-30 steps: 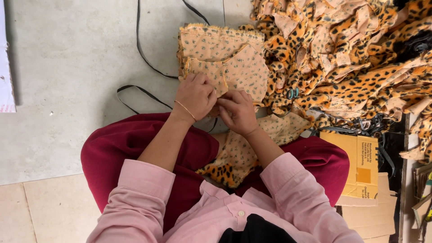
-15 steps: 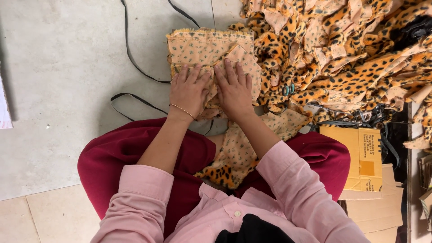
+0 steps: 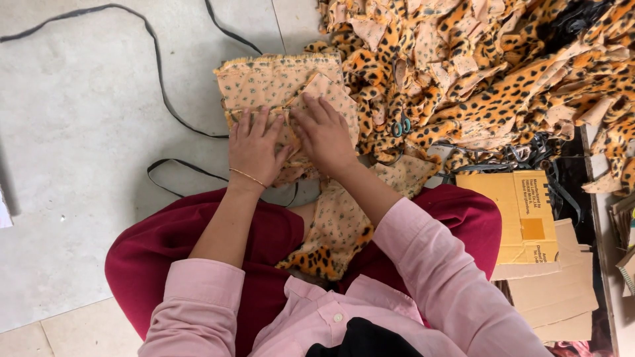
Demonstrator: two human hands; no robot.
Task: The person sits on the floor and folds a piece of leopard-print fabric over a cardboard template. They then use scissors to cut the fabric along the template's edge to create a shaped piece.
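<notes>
The folded piece of soft peach cloth with small dark spots (image 3: 278, 89) lies on the grey floor (image 3: 79, 132), in front of the person's knees. It looks light and floppy, so it is best held at the edges. The left hand (image 3: 254, 149) and the right hand (image 3: 324, 135) lie flat on top of it, fingers spread and pressing down, gripping nothing. A big pile of leopard-print fabric scraps (image 3: 489, 73) sits just beside it.

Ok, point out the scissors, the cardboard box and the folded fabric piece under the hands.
scissors (image 3: 400, 125), head view, on the blue handles.
cardboard box (image 3: 512, 211), head view, on its top face.
folded fabric piece (image 3: 264, 82), head view, on the bare upper part.
</notes>
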